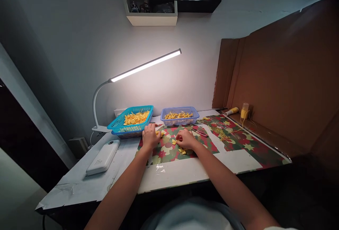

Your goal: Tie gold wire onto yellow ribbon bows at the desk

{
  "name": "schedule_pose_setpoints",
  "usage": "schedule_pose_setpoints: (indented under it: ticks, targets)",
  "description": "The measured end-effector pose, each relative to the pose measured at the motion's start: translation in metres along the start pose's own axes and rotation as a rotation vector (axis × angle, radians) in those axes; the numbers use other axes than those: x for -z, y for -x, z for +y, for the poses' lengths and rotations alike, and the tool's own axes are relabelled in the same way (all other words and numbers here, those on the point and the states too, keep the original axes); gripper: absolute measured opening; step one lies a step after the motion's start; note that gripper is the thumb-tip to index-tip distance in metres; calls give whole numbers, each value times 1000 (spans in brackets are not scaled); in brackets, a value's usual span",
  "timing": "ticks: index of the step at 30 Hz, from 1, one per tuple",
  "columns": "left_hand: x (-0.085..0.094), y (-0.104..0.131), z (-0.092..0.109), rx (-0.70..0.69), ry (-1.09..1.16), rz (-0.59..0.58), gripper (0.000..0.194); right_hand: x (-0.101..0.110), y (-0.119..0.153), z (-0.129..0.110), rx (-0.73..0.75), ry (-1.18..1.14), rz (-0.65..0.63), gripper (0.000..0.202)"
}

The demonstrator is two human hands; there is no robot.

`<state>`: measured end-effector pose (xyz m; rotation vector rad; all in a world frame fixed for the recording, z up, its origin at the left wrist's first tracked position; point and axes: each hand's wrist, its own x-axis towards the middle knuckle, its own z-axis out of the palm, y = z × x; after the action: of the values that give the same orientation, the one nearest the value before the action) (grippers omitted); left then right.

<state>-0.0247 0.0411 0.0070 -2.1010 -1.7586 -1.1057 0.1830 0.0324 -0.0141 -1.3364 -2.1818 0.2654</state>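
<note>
My right hand (pixel 185 139) is over the patterned mat, thumb and fingers pinched, with a small yellow folded piece (pixel 174 142) at their tips. Below that hand lie several more yellow pieces (pixel 182 150). To the left, my left hand (pixel 150 135) is curled, near the corner of the turquoise basket (pixel 129 128). Yellow pieces (pixel 160 134) show beside its fingertips; what its fingers hold is hidden. Just beyond my right hand rests a pink-handled cutting tool (pixel 200 132) on the red, green and cream mat (pixel 165 155).
Yellow pieces fill the turquoise basket and a lavender basket (pixel 180 121) at the back. A white power bank (pixel 103 157) lies left, below a lit lamp (pixel 145 66). Thin golden strands (pixel 221 134), a yellow-white tool (pixel 232 111) and cardboard (pixel 280 71) are right.
</note>
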Motion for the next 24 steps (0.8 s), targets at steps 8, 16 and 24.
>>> schedule_pose_setpoints:
  ticks: [8,16,24]
  targets:
    - [-17,13,19,-519,245,-451,12,-4,-4,2,-11,-22,12,13]
    - [-26,14,19,-391,256,-393,17,9,2,-5,-32,-73,67,5]
    - [-21,11,19,-190,551,-362,21,9,0,-5,79,-398,84,15]
